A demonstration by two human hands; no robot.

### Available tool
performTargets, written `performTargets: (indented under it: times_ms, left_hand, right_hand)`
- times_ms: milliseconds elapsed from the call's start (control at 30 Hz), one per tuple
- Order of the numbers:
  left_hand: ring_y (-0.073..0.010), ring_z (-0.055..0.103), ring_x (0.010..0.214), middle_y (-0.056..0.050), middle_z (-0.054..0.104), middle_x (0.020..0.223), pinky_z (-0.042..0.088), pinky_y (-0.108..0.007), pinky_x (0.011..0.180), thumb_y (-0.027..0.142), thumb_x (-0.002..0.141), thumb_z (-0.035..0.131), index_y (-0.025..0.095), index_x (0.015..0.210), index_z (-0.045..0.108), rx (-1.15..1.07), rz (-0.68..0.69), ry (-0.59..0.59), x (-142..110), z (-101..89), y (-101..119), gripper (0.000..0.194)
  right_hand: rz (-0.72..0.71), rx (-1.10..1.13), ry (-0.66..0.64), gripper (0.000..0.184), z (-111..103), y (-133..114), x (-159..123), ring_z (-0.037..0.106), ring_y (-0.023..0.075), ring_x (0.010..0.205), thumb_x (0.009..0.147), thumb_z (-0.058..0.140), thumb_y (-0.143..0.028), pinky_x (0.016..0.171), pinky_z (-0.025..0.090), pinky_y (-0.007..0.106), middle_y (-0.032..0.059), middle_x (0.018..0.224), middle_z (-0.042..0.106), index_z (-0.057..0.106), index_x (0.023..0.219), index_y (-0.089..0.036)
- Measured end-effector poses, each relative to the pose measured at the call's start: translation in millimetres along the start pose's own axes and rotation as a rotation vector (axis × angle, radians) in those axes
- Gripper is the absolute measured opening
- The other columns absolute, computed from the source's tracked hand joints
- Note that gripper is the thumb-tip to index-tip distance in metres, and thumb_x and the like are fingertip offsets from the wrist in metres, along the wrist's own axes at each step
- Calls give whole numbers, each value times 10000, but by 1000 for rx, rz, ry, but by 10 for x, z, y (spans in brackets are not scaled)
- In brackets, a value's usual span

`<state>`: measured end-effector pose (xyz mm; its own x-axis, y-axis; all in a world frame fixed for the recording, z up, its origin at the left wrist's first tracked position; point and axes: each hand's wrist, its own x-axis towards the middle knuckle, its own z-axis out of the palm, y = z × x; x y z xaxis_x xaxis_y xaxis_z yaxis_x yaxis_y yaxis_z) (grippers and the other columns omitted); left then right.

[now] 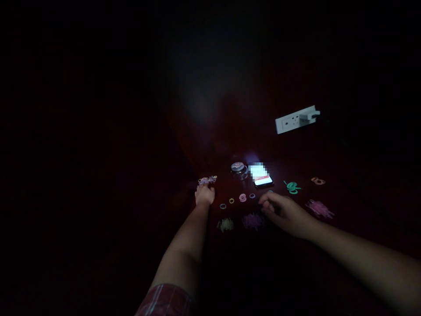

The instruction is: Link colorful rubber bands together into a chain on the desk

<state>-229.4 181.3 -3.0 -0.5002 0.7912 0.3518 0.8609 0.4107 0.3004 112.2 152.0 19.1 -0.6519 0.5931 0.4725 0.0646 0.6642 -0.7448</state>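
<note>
On a dark reddish surface, my left hand (204, 194) reaches to a small pile of mixed pale and purple pieces (207, 180); its fingertips are hidden. My right hand (284, 213) hovers with loosely curled fingers, thumb and forefinger apart, and nothing visible between them. Left of it lies a row of small rings: a bluish ring (252, 196), a pink ring pair (242, 198), a yellow ring (231, 201) and a grey-blue ring (222, 206). Nearer me are a purple pile of thin strips (252, 221) and a pale yellow-green pile (225, 225).
A lit phone (261, 175) and a round-lidded clear jar (237, 166) stand behind the rings. To the right lie a green bundle (292, 187), orange rings (318, 181) and a pink pile of strips (319, 209). A white socket strip (289, 123) holds a plug.
</note>
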Motion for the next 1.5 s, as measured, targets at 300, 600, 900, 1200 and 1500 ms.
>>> performTargets:
  times_ms: [300,600,900,1200,1500]
  left_hand:
    - [-275,598,1125,-159,662,1139,411,-360,1021,199,843,536,148,1024,673,-189,30,76,-100,-80,-12,233]
    - [-216,611,1039,-107,591,1215,538,-422,881,335,930,572,154,1217,566,-505,-163,-16,-258,-88,-177,340]
    - [-160,663,845,-99,689,945,550,-293,769,317,856,658,98,1085,600,-774,-198,34,-760,-216,-224,321]
    - [-135,658,784,-73,693,889,537,-253,752,333,817,652,143,939,611,-785,54,131,-1283,-564,329,229]
    - [-144,670,755,-34,719,858,537,-252,734,287,839,642,187,893,673,-731,650,144,-1434,-613,1548,118]
  right_hand:
    - [-49,-48,24,72,-33,-4,7,443,118,558,877,521,-250,527,352,242,-43,652,494,514,940,-217]
    - [-66,-43,54,103,-26,4,34,431,114,534,857,530,-266,517,345,240,-50,637,477,521,944,-210]
    - [-83,3,73,132,11,137,66,432,103,534,834,555,-290,510,352,232,-37,643,502,550,914,-186]
    - [-86,0,88,142,30,118,47,440,108,536,832,556,-296,513,360,234,-32,639,510,574,895,-169]
    - [-135,-164,195,237,-378,-27,61,510,154,662,919,448,-295,632,365,265,18,705,582,589,773,-173]
